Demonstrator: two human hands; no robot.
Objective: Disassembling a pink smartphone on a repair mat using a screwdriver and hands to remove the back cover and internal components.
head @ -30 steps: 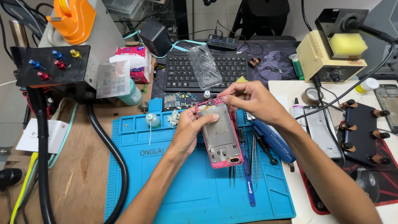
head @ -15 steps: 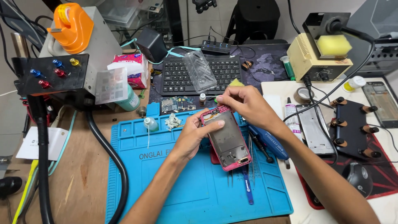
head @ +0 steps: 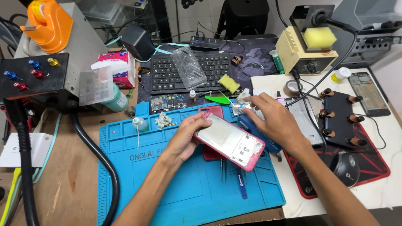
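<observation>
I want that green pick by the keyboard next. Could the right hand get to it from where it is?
Probably yes: the right hand sits just right of the green pick, with only a clear scrap in its fingers.

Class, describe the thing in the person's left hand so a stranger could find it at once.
Start at the big blue work mat on the wooden bench. Above its upper right part the left hand holds a phone frame, tilted. Its pink rim and pale, opened inside set it apart from the dark phone lying far right.

A single head-worn camera looks steeply down and forward from close above the blue repair mat, with the black keyboard beyond the mat's far edge.
</observation>
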